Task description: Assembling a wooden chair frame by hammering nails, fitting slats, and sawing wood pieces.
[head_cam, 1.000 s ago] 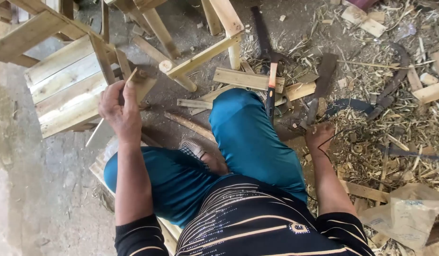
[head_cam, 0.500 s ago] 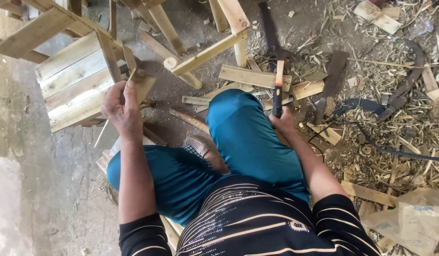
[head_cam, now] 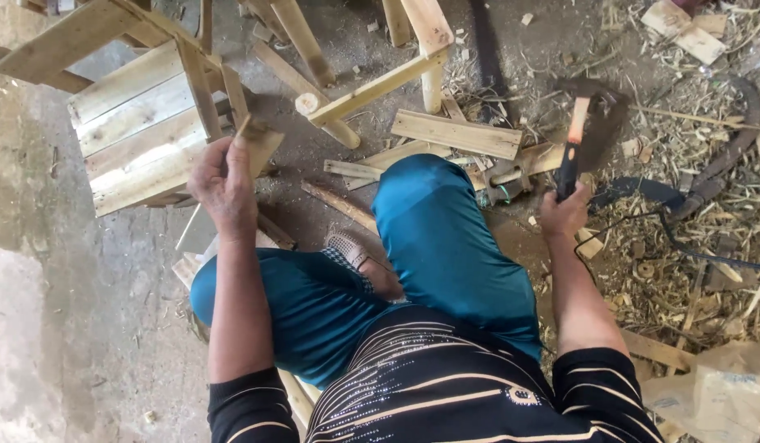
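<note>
A thin stick (head_cam: 242,131) is pinched by the left hand (head_cam: 224,184) at the crate's (head_cam: 138,123) edge; a hammer (head_cam: 573,148) is gripped by the right hand (head_cam: 563,215) over littered floor (head_cam: 684,271).

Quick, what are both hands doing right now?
Left hand: closed on a thin wooden strip.
Right hand: closed on a hammer.

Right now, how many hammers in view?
1. The hammer is held up in the right hand, head above the littered floor. The left hand holds a wood slat. More tools may be buried in the shavings.
</note>
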